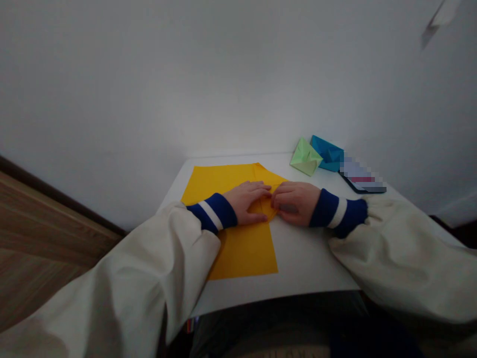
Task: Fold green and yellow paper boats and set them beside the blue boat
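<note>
A large sheet of yellow paper (pixel 246 253) lies flat on the white table, its right side partly folded into a slanted flap. Spread over the middle of the sheet is my left hand (pixel 249 201), palm down, thumb and fingers apart and resting on the paper by the fold. Facing it from the right, my right hand (pixel 296 201) has its fingers curled together on the edge of the folded flap. The two hands almost meet at the fingertips. They hide part of the fold.
A light green folded paper (pixel 306 157) and a blue folded paper (pixel 328 153) lie at the back right of the white table (pixel 309 258). Beside them is a phone (pixel 363 176) with a blurred screen. A pale wall stands behind, and a wooden panel (pixel 44 238) at the left.
</note>
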Demonstrator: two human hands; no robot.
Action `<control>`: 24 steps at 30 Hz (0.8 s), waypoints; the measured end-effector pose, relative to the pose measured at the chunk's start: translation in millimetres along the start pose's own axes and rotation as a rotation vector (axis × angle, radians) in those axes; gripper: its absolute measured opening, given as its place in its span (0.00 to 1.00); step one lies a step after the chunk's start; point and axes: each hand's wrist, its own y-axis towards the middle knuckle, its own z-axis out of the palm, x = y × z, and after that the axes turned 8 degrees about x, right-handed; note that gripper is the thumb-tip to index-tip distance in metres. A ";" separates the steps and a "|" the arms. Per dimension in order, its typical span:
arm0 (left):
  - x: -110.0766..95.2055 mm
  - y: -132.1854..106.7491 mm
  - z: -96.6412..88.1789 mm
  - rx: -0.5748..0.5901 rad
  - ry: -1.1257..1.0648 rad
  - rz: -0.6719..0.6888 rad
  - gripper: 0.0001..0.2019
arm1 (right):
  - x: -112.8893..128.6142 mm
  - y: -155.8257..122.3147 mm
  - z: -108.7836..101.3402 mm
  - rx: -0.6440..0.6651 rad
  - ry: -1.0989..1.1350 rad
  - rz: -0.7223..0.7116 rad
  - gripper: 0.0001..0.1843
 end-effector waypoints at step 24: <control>-4.2 8.9 -4.8 -0.018 -0.020 -0.012 0.28 | 6.0 15.6 -1.1 -0.002 -0.135 0.135 0.09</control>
